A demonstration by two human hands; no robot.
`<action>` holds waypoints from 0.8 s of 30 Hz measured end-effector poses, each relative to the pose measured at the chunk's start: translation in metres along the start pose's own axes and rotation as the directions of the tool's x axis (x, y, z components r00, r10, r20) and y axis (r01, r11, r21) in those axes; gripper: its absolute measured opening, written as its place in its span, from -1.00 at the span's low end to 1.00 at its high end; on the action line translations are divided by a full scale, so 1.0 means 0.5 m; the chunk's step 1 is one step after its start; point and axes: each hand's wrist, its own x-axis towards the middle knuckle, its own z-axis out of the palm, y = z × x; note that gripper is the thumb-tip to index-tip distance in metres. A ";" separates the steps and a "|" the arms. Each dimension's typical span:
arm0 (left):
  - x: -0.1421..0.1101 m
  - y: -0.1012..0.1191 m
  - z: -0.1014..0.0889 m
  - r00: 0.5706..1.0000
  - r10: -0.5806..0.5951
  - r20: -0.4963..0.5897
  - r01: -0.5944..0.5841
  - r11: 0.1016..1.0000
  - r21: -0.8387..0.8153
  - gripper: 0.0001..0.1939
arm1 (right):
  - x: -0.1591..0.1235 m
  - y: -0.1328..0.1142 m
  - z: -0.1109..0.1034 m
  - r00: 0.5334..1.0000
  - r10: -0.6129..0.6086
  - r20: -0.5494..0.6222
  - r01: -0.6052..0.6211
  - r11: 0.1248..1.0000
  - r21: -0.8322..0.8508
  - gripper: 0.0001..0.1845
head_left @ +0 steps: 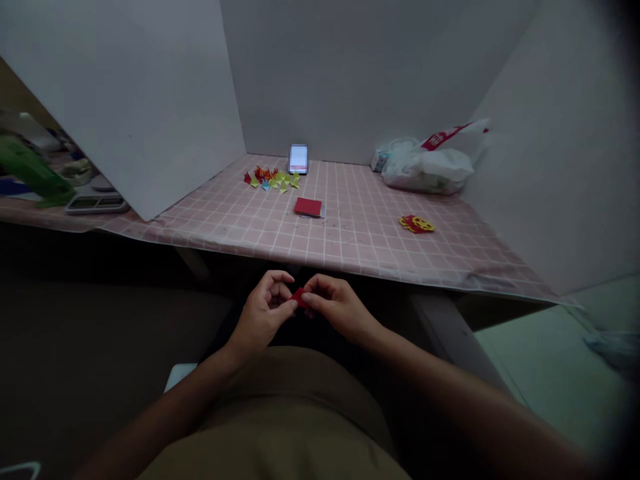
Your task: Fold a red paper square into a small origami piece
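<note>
The single head view looks forward and steeply down; the lap fills the lower centre, the table point(360, 233) farther off, mid-frame.

This looks like an indoor craft spot rather than a proper workshop: a table point(350, 240) under a pink checked tablecloth point(240, 217), boxed in by plain pale panels point(350, 73), with small folded-paper pieces point(273, 180), a lit phone point(299, 160) and a plastic bag point(430, 167). Whether it is a home, I cannot tell.
</note>
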 end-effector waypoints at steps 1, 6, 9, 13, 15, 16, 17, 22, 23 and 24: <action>0.000 0.002 0.001 1.000 -0.009 -0.002 0.009 1.000 -0.017 -0.67 | 0.000 0.000 -0.001 1.000 0.000 0.004 0.000 1.000 0.009 -0.84; 0.000 0.013 0.006 0.995 -0.098 0.029 0.101 0.991 -0.092 -0.81 | -0.001 -0.004 -0.008 1.000 -0.002 -0.003 0.002 0.999 -0.044 -0.83; -0.003 0.017 0.008 0.996 -0.089 0.013 0.090 0.992 -0.090 -0.85 | -0.002 -0.005 -0.008 0.999 -0.037 0.006 0.037 0.998 -0.044 -0.86; -0.009 0.015 0.008 0.999 0.001 -0.050 -0.002 1.000 -0.014 -0.88 | -0.006 -0.005 -0.001 0.989 -0.145 -0.007 0.144 0.989 -0.020 -0.91; -0.013 0.012 0.007 0.992 0.086 -0.088 -0.079 0.993 0.083 -0.90 | -0.009 -0.006 0.002 0.977 -0.211 -0.030 0.209 0.976 -0.068 -0.94; -0.015 0.010 0.006 0.986 0.135 -0.100 -0.121 0.983 0.137 -0.91 | -0.011 -0.007 0.002 0.970 -0.240 -0.040 0.235 0.967 -0.097 -0.95; -0.017 0.009 0.005 0.978 0.182 -0.105 -0.160 0.969 0.188 -0.92 | -0.013 -0.008 0.003 0.964 -0.264 -0.046 0.256 0.959 -0.124 -0.95; -0.023 0.009 0.000 0.937 0.339 -0.080 -0.301 0.904 0.305 -0.96 | -0.017 -0.014 0.002 0.930 -0.365 -0.038 0.352 0.915 -0.196 -0.94; -0.023 0.010 -0.001 0.929 0.362 -0.071 -0.325 0.894 0.308 -0.95 | -0.017 -0.015 0.002 0.918 -0.395 -0.037 0.379 0.901 -0.212 -0.93; -0.024 0.012 -0.001 0.919 0.388 -0.064 -0.352 0.884 0.308 -0.94 | -0.018 -0.016 0.002 0.904 -0.426 -0.033 0.408 0.884 -0.231 -0.92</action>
